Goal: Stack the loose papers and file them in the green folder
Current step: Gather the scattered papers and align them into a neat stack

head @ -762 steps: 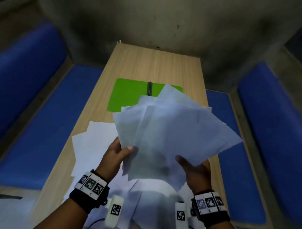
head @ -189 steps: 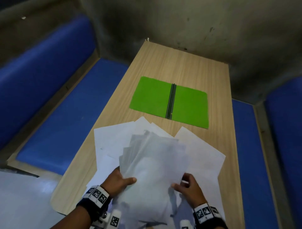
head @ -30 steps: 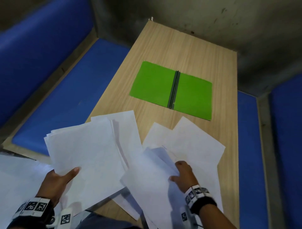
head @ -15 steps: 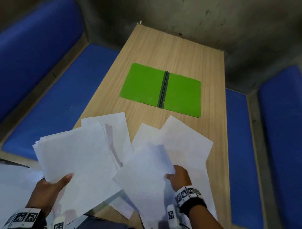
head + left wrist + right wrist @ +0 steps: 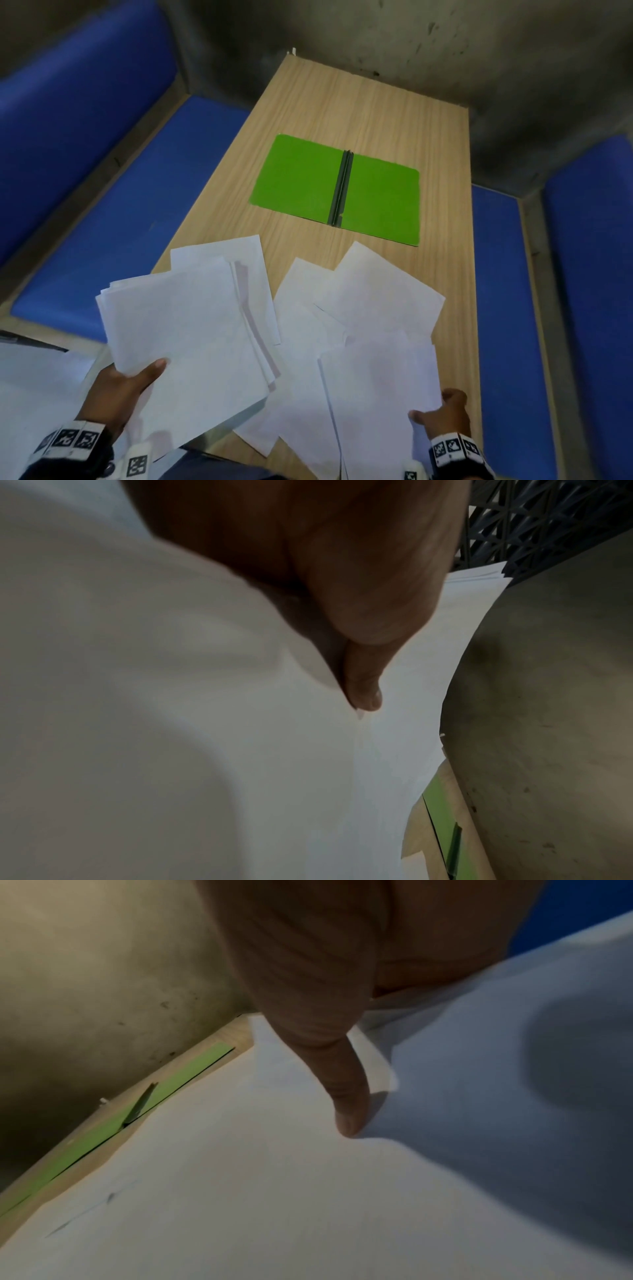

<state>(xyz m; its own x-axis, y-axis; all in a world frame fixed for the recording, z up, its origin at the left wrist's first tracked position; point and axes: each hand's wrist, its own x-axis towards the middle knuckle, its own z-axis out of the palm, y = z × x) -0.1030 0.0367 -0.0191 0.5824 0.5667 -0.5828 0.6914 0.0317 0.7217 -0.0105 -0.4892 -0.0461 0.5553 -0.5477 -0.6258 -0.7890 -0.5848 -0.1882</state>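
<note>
My left hand point(image 5: 126, 380) holds a stack of white papers point(image 5: 185, 339) above the table's near left corner, thumb on top point(image 5: 363, 685). My right hand point(image 5: 442, 409) pinches the near right edge of a white sheet point(image 5: 376, 394), thumb pressed on it point(image 5: 346, 1112). More loose sheets point(image 5: 373, 294) lie overlapped on the table under and beyond it, and one sheet point(image 5: 253, 260) lies partly under the held stack. The green folder point(image 5: 301, 178) lies open and flat farther up the table, its dark spine point(image 5: 340, 188) in the middle and both halves bare.
The wooden table point(image 5: 359, 106) runs away from me to a grey wall point(image 5: 376, 31). Blue cushioned benches point(image 5: 113, 205) flank it on the left and on the right point(image 5: 496, 274). White floor point(image 5: 30, 373) shows at the lower left.
My right hand has slid rightward to the sheet's right edge, and that sheet has shifted right with it. My left hand keeps its hold on the stack.
</note>
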